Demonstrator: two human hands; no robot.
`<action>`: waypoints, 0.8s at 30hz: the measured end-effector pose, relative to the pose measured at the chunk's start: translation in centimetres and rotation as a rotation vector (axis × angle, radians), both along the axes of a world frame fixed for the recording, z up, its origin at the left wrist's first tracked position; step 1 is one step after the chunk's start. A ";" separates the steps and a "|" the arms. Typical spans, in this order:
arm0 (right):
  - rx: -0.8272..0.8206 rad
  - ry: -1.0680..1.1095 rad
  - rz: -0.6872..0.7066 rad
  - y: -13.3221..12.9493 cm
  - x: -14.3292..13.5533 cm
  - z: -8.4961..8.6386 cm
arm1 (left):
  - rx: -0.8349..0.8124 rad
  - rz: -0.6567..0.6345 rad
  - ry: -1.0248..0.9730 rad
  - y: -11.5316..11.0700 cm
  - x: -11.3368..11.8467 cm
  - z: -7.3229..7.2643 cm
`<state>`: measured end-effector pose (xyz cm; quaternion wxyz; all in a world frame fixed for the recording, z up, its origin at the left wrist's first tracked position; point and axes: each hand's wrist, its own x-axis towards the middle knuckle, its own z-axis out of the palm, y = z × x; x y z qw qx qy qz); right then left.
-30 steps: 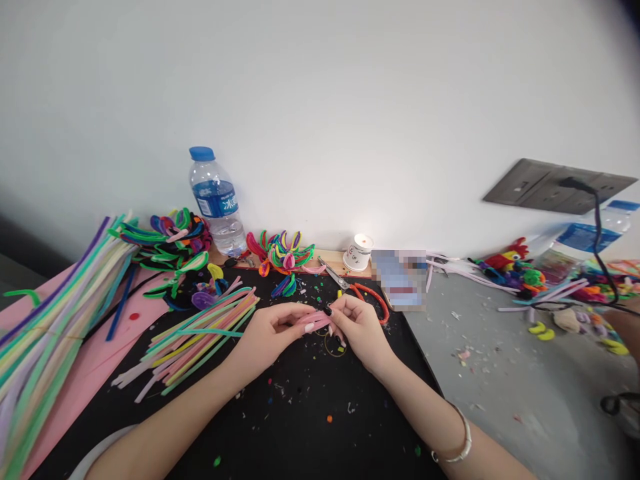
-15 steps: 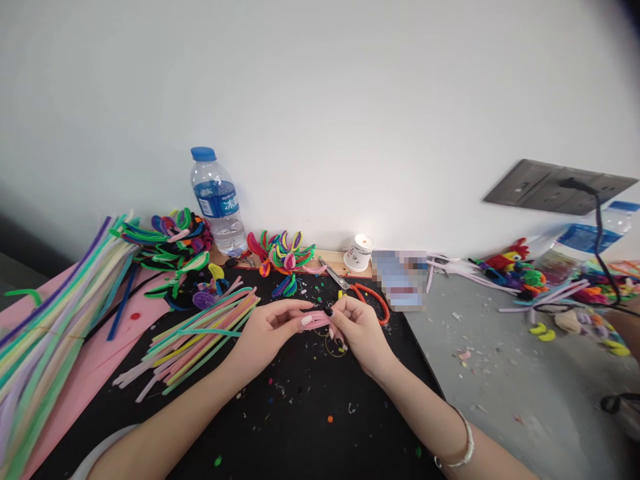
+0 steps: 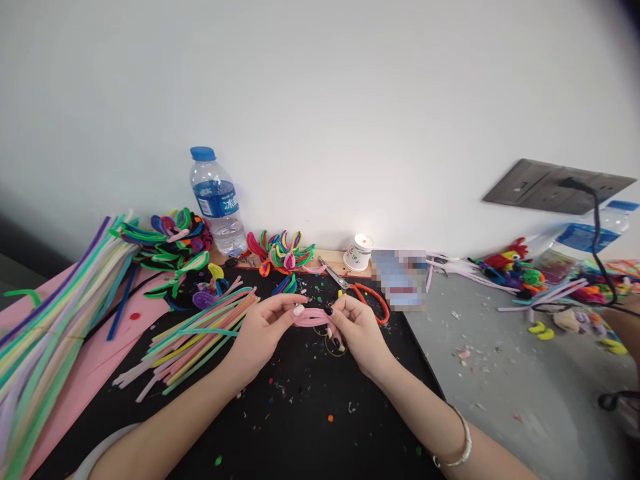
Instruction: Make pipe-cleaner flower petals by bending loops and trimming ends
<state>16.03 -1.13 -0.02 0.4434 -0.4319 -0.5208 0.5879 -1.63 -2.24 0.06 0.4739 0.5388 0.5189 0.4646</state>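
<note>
Pink pipe cleaner loops (image 3: 313, 317) are stretched between my two hands above the black mat (image 3: 300, 420). My left hand (image 3: 267, 328) pinches their left end between thumb and fingers. At the right end, my right hand (image 3: 356, 328) grips them with thumb and forefinger, its other fingers curled below. A thin gold-coloured ring (image 3: 334, 352) shows just under my right fingertips. Behind my right hand lie scissors with orange handles (image 3: 376, 297). Loose pastel pipe cleaners (image 3: 200, 343) are spread on the mat left of my left hand.
A water bottle (image 3: 217, 203) stands at the back left beside colourful pipe cleaner pieces (image 3: 173, 250). A long pastel bundle (image 3: 55, 327) lies at the far left. Near the wall stands a white paper cup (image 3: 358, 253). More pieces and a second bottle (image 3: 580, 240) are at the right.
My left hand has shifted slightly left along the pink loops, and more of their length now shows between my hands. My right hand has barely moved.
</note>
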 end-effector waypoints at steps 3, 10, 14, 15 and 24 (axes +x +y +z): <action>-0.009 0.021 -0.026 0.0 0.0 -0.1 | -0.005 -0.062 -0.015 0.1 -0.1 0.2; -0.025 0.043 -0.021 0.0 0.0 -0.4 | 0.059 -0.130 0.044 0.2 -0.1 0.0; -0.042 0.053 -0.027 0.1 -0.1 -0.4 | 0.090 -0.089 0.087 0.2 -0.1 0.0; -0.047 0.067 -0.027 0.1 -0.2 -0.4 | 0.095 -0.080 0.085 0.2 -0.1 0.1; -0.104 0.149 -0.049 0.2 -0.3 0.1 | 0.016 -0.084 0.049 0.4 -0.1 -0.1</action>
